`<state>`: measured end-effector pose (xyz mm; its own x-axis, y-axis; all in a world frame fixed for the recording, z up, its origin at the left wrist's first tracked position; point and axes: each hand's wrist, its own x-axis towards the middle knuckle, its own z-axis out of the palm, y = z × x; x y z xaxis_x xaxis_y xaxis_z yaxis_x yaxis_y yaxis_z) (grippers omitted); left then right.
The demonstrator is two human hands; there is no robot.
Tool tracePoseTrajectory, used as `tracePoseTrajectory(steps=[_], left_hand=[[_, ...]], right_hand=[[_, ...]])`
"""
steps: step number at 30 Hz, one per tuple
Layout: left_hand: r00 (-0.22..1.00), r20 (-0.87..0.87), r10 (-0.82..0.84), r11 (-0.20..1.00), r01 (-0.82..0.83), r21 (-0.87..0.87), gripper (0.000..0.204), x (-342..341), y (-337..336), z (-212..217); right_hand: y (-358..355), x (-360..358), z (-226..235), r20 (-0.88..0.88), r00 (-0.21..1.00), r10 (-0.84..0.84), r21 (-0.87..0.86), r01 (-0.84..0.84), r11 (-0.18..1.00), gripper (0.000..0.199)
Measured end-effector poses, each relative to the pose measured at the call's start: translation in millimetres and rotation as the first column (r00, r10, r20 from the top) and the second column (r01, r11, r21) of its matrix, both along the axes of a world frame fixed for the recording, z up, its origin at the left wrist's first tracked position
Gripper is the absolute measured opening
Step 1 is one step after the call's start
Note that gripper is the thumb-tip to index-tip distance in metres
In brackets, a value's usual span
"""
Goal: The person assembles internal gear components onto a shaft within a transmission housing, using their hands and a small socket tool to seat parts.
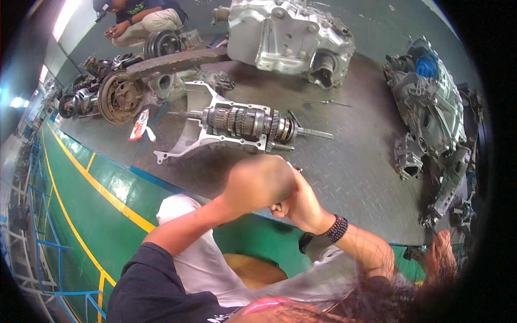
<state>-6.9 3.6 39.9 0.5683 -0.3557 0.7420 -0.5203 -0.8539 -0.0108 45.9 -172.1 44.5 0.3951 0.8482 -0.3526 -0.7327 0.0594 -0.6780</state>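
Floor: Steel tread plate covered the raised work floor, edged by a green painted strip with a yellow line below it.
Left hand: my left hand was raised in front of me and blurred; it looked closed into a fist, but I could not tell whether anything sat inside it.
Right hand: my right hand was curled just beside the left, touching it, with a beaded band on the wrist; something small and dark showed at the fingers, too hidden to name.
Gear shaft: the gear shaft, a row of gears on a long spindle resting in a grey bracket, lay on the floor just beyond my hands, not touched by either.
Step in hand: I judged that I was working a small part between both hands, above the floor edge, with the gear shaft as the nearest piece.
Next move: any reach forward would have called for freeing one hand and going over the bracket's front arm.
Housings: one big grey housing sat behind the shaft, its round opening facing forward; I could not see inside it. Another opened housing lay at the right with something blue in its upper part.
Other things: a rusty brake drum lay to the left; a person crouched behind it.
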Motion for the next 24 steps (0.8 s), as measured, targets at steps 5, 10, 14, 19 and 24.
tracePoseTrajectory(steps=[5,10,14,19,24], left_hand=[[0.991,0.13,0.042,0.863,0.03,-0.504,0.029,-4,-7,0],[1.0,-0.015,-0.022,0.938,0.016,-0.346,0.033,-6,-9,0],[0.99,0.11,-0.09,0.909,0.127,-0.397,0.027,-17,2,2],[0.996,-0.071,-0.057,0.945,0.031,-0.325,0.029,-1,-10,9],[0.998,-0.014,-0.067,0.986,0.064,-0.157,0.042,-17,-3,12]], right_hand=[[-4,9,-11,0.02,0.998,0.065,0.031,-0.065,0.997,0.055],[-9,8,-14,0.039,0.998,0.04,0.051,-0.042,0.998,0.059],[-3,6,-5,0.069,0.997,0.022,0.014,-0.023,1.0,0.064],[-15,10,-14,0.062,0.998,0.011,0.021,-0.013,1.0,0.068],[-1,12,-19,0.107,0.99,0.089,0.063,-0.096,0.993,0.07]])
